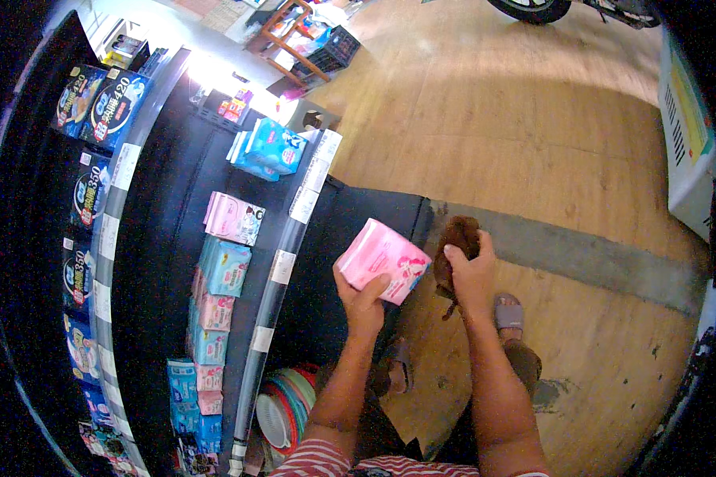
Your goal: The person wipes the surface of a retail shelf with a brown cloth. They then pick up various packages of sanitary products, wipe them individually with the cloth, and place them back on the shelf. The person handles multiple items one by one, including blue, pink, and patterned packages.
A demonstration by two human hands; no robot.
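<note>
My left hand [361, 304] grips a pink soft pack of sanitary pads [385, 259], its printed face turned up towards me. In my right hand [474, 271] is a bunched dark brown cloth [453, 238], held between thumb and fingers, with a short end dangling below. Both hands are side by side, apart, in front of the shelf unit. To their left a black shelf [262, 214] bears a row of pads in packs: a pink pack [234, 219], a light blue pack [227, 266] and several more towards me.
Price labels line the shelf edge [283, 268]. Dark packs [113, 107] stand on the upper shelf at left. Stacked plastic baskets [277, 417] sit low beside my left arm. A white box-like unit [686, 137] is at right, a wheel [534, 7] at the top, a black crate [334, 50] farther back.
</note>
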